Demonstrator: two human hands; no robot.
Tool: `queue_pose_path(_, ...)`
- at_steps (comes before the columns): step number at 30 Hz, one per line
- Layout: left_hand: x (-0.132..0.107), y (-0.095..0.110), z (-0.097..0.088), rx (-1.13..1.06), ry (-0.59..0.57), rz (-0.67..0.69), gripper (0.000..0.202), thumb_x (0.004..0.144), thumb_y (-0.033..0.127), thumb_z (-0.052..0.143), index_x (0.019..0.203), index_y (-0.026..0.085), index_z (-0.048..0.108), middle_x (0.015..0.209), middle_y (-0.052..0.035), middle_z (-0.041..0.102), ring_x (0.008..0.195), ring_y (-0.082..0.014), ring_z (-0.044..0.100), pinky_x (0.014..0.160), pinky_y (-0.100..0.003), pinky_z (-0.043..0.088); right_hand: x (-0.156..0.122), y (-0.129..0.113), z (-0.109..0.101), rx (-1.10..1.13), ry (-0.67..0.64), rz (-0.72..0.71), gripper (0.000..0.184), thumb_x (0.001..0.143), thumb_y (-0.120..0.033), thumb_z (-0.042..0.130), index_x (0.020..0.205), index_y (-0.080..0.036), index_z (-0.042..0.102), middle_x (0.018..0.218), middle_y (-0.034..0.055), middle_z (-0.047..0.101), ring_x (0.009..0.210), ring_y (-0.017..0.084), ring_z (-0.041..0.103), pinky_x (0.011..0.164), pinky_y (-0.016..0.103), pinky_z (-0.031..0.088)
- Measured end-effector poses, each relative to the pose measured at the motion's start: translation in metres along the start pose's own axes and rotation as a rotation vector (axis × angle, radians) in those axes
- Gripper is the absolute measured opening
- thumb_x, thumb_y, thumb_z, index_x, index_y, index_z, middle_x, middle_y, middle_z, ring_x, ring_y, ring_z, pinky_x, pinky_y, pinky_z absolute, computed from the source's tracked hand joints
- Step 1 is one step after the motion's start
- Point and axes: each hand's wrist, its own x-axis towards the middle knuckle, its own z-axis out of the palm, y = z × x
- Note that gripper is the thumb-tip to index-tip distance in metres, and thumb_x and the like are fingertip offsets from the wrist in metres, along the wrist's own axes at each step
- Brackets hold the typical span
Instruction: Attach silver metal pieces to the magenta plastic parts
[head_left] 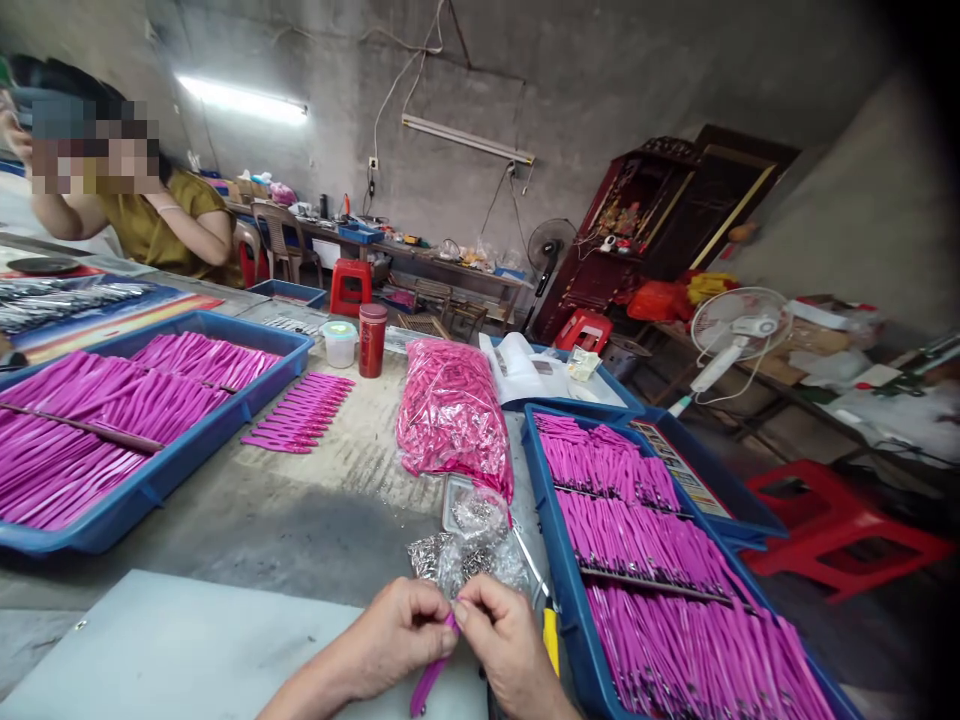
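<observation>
Evidently the work wants steady fingertips: the left hand (pixel 409 630) and the right hand (pixel 499 635) meet, both pinched on the upper end of a purple strip (pixel 429 685), whose free end hangs toward 7 o'clock over the pale board (pixel 187 650). Best, I judge, to let the left grip brace the strip near its end while the right makes small, even adjustments, without twisting the fabric. Keeping the bagged metal parts (pixel 476 565) at 12 o'clock, just beyond the fingers, saves reaching. As for writing, the printed sheet (pixel 682 465) at 2 o'clock is too small to read, and the red canister (pixel 372 345), between 11 and 12, shows no legible brand.
</observation>
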Motion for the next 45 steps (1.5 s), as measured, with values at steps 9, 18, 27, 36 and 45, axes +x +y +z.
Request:
queue_pose_path(9,0.004,-0.042,0.039,0.300,0.433,0.224,0.028,0.089,0.040,0.035,0.085,0.020,0.053,0.073,-0.0011,0.059,0.065,-0.0140,0.057,0.060,-0.022,0.044,0.006,0.035,0.017,0.223,0.239,0.100,0.026,0.073,-0.039,0.049,0.056,-0.019,0.047,0.053,-0.0048,0.041,0.053,0.012,0.039,0.051,0.023,0.032)
queue_pose_path(18,0.005,-0.046,0.031,1.061,0.662,0.429,0.033,0.096,0.029,0.018,0.088,0.023,0.049,0.064,0.0018,0.057,0.050,-0.0150,0.058,0.045,-0.024,0.044,0.012,0.042,0.031,0.298,0.255,0.170,0.027,0.070,-0.043,0.049,0.055,-0.021,0.044,0.052,-0.0056,0.037,0.051,0.012,0.036,0.050,0.024,0.032)
queue_pose_path(27,0.004,-0.060,0.000,1.194,0.740,0.471,0.030,0.096,0.023,0.017,0.088,0.022,0.046,0.059,0.0040,0.053,0.044,-0.0121,0.056,0.040,-0.021,0.038,0.062,-0.015,-0.013,-0.580,0.161,-0.053,0.030,0.086,-0.030,0.035,0.071,-0.020,0.059,0.066,-0.0003,0.061,0.064,0.014,0.056,0.058,0.022,0.037)
queue_pose_path(36,0.012,-0.078,0.000,1.163,0.765,0.537,0.025,0.096,0.021,0.022,0.092,0.021,0.046,0.060,0.0044,0.052,0.045,-0.0109,0.055,0.042,-0.021,0.038,0.150,0.000,-0.010,-0.903,0.124,0.055,0.034,0.081,-0.012,0.040,0.097,-0.022,0.069,0.092,0.0112,0.066,0.086,0.022,0.061,0.071,0.028,0.040)
queue_pose_path(45,0.017,-0.084,0.002,1.138,0.817,0.567,0.031,0.096,0.023,0.020,0.083,0.021,0.048,0.056,0.0054,0.049,0.040,-0.0101,0.052,0.037,-0.022,0.036,0.172,0.015,-0.008,-0.980,0.023,0.046,0.038,0.079,-0.011,0.039,0.102,-0.026,0.066,0.094,0.0088,0.063,0.085,0.022,0.061,0.069,0.028,0.041)
